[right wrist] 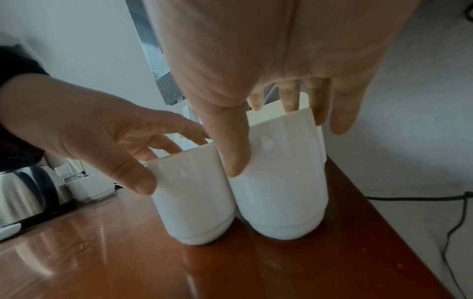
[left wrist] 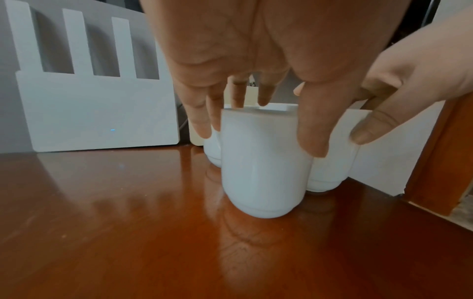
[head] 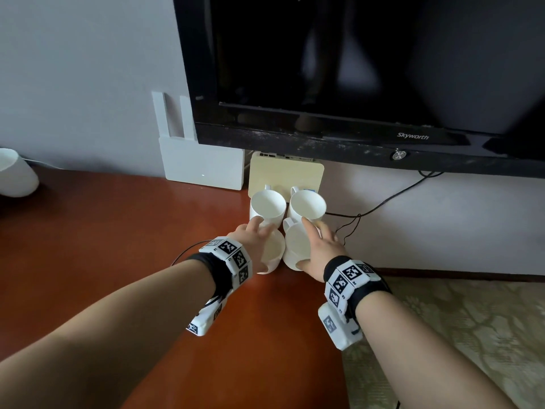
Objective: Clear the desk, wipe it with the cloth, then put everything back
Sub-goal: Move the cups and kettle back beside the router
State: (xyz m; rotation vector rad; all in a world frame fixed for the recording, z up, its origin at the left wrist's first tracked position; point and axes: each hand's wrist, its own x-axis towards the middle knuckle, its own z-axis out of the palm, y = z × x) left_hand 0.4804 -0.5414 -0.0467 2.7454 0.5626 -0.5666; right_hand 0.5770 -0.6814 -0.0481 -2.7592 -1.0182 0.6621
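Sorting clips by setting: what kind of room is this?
Probably a hotel room: a Skyworth TV above a wooden desk, four matching white mugs and an electric kettle.

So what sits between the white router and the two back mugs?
A cream box stands there, against the wall beside the router and right behind the back mugs; head view.

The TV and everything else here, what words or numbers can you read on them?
"Skyworth": on the TV's bottom bezel.
Wristband markers: black-and-white square codes with tiny characters, too small to read.
White mugs, white router, cream box: no readable text.
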